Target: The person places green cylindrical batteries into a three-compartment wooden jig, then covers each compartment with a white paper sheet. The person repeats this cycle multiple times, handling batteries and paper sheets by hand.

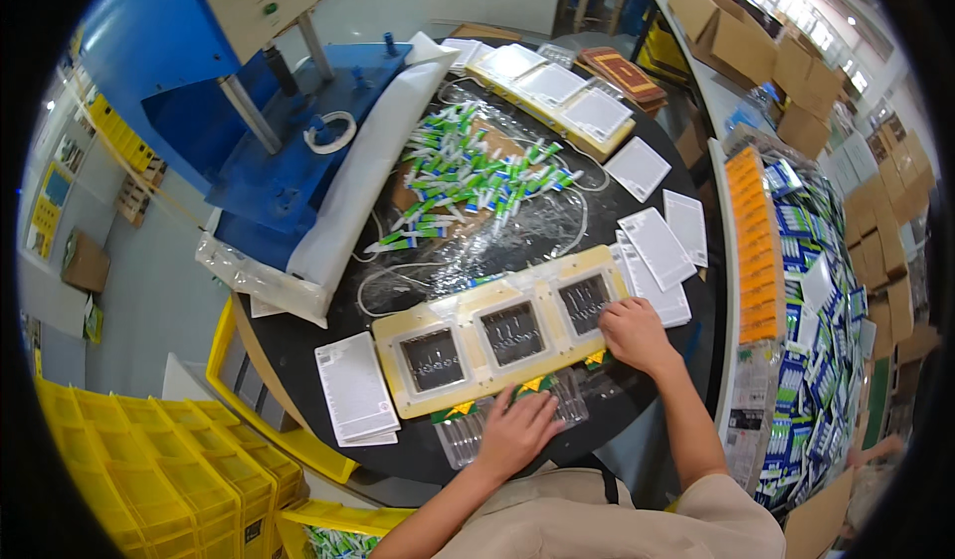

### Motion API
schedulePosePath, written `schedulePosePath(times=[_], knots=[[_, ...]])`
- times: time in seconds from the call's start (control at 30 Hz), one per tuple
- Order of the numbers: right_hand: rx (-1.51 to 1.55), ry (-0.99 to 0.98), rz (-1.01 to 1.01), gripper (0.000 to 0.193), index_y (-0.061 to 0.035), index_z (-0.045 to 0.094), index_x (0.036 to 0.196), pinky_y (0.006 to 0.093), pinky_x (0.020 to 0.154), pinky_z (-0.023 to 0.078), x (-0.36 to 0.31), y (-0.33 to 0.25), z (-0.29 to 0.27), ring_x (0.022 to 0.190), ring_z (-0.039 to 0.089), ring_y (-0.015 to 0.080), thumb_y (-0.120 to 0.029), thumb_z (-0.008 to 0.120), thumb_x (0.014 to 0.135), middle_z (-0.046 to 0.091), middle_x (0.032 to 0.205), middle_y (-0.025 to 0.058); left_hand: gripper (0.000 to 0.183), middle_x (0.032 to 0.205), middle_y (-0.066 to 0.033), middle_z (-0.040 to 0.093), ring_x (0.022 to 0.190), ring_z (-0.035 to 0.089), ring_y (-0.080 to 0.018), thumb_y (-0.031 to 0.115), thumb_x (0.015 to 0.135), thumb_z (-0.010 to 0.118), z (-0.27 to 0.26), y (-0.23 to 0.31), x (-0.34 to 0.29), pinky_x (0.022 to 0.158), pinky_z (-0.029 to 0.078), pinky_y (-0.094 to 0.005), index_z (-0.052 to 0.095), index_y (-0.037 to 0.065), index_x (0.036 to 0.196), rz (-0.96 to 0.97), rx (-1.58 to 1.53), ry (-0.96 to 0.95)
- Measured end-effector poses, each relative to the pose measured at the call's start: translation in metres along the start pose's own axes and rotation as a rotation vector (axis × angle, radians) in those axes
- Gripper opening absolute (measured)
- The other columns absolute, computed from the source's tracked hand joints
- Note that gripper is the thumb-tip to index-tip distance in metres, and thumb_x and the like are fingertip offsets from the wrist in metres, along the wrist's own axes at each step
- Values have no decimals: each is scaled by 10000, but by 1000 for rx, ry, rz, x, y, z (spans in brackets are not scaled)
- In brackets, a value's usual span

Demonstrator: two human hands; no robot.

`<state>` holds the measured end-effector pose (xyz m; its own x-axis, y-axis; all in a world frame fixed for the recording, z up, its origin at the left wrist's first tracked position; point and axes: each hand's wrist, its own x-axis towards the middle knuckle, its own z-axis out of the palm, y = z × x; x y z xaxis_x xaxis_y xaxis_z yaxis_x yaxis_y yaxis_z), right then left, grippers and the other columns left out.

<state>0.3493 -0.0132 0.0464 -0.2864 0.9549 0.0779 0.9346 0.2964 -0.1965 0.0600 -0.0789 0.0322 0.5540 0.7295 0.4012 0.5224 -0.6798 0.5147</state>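
Observation:
In front of me lies a pale yellow frame fixture [460,320] with three square openings. A clear plastic blister shell [435,358] sits in the left opening, another clear shell [512,330] in the middle one, and a third shell [583,302] in the right one. My left hand [519,428], fingers spread, lies on clear blister shells with green and yellow cards [460,432] along the fixture's near edge. Over the fixture's right end, my right hand [635,333] touches the rim beside the right opening with bent fingers; nothing shows in its grasp, though its fingertips are partly hidden.
Small green-and-white tubes [482,171] are heaped beyond the fixture. White cards [356,388] lie left of it, more white cards [657,249] right. A second fixture [552,92] stands at the back, a blue machine [288,161] at left, yellow crates [149,469] lower left.

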Motion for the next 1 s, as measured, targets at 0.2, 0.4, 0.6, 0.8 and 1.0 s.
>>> schedulePosePath(times=[0.2, 0.4, 0.6, 0.8, 1.0], knots=[[-133, -354, 98, 167, -105, 739, 904, 490, 971, 474, 41, -19, -37, 989, 676, 297, -240, 733, 805, 732, 938, 81, 255, 1146, -177, 662, 1089, 625, -387, 43, 917, 655, -90, -158, 46, 952, 501, -427, 646, 9, 1170, -362, 159, 350], [471, 241, -147, 165, -56, 693, 980, 456, 767, 545, 225, -90, 31, 876, 671, 355, -168, 723, 863, 662, 931, 125, 199, 1080, -100, 614, 1041, 616, -285, 79, 874, 665, -84, -285, 112, 848, 511, -411, 673, 45, 1070, -266, 512, 68], [107, -39, -131, 206, -12, 675, 964, 479, 771, 533, 326, -136, 116, 908, 659, 391, -121, 756, 809, 627, 974, 162, 114, 954, -74, 636, 948, 625, -262, 100, 843, 672, -80, -299, 122, 777, 494, -397, 675, 82, 956, -133, 661, -43], [739, 204, -60, 187, -37, 718, 1046, 393, 744, 571, 228, -130, 55, 858, 705, 300, -79, 728, 865, 702, 966, 138, 147, 956, -114, 697, 842, 683, -273, -25, 834, 741, -118, -190, 38, 752, 533, -339, 757, 29, 970, -620, -212, 544], [693, 325, -300, 254, 14, 711, 1105, 354, 737, 617, 102, -189, 73, 865, 747, 262, -27, 732, 856, 740, 1066, 140, 284, 1069, -132, 701, 938, 696, -289, -20, 792, 702, -95, -122, -25, 800, 564, -376, 747, 27, 1068, -272, 171, 345]])
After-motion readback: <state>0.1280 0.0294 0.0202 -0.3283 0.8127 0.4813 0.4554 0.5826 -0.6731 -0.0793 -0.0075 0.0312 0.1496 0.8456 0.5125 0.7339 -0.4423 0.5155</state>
